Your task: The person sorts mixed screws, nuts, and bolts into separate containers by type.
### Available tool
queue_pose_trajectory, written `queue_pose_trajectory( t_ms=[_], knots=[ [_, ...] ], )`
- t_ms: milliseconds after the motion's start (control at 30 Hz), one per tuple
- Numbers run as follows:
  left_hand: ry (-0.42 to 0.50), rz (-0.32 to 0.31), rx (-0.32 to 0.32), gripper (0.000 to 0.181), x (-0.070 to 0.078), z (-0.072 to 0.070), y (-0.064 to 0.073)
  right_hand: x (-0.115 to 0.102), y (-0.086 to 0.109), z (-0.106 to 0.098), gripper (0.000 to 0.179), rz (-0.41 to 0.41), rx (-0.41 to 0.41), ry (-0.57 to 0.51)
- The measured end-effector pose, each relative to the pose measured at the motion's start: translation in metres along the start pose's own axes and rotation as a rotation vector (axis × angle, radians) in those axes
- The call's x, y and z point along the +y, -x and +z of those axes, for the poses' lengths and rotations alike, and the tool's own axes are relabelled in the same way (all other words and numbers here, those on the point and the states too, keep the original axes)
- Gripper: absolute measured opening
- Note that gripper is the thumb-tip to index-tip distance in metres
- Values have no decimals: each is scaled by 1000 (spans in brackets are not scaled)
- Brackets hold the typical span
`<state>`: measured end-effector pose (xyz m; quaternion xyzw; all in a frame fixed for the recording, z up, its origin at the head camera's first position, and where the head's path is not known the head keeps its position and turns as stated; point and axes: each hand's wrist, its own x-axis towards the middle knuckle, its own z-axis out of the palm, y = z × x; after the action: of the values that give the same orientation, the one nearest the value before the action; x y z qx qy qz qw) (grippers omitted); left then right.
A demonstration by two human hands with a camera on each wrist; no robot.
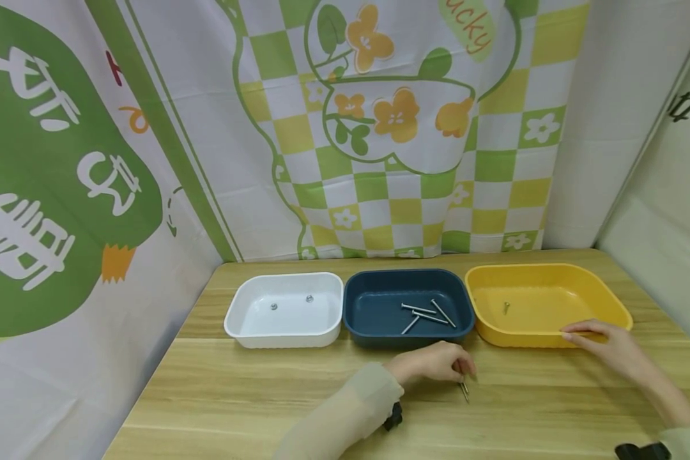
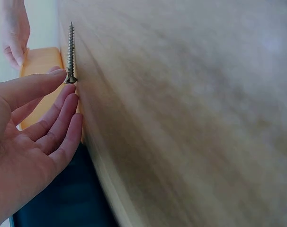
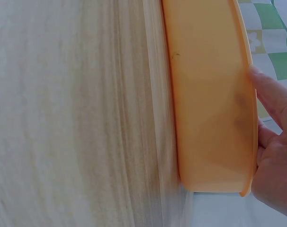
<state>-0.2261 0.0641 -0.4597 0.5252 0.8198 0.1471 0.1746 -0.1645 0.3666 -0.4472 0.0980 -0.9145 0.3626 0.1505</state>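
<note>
My left hand (image 1: 437, 363) is over the wooden table in front of the dark blue tray. Its thumb and fingertips pinch a brass-coloured screw (image 2: 71, 54) at the head, and the threaded tip points away from the palm. At the right, my right hand (image 1: 606, 345) holds the front rim of the yellow tray (image 1: 529, 340), thumb on the outer side and fingers over the edge. Inside that tray lies one small brass-coloured screw (image 1: 506, 308). In the right wrist view, the thumb of the right hand (image 3: 278, 156) presses at the tray's rim.
The dark blue tray (image 1: 374, 340) stands in the middle with several long silver screws (image 1: 429, 317) in it. Left of it is a white tray (image 1: 287, 342) holding two small metal nuts (image 1: 309, 298). Behind the table (image 1: 253, 402) hangs a patterned cloth (image 1: 374, 191).
</note>
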Motion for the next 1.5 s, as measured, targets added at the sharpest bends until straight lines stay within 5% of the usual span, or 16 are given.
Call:
queue_pose_trajectory(
  t_ms=[1200,1500],
  knots=[
    [-68,-99,19,11,7,5,-12,2,-1,0,15,3,-7,4],
    [-128,-77,26,12,10,6,-13,4,-2,0,15,21,-19,19]
  ],
)
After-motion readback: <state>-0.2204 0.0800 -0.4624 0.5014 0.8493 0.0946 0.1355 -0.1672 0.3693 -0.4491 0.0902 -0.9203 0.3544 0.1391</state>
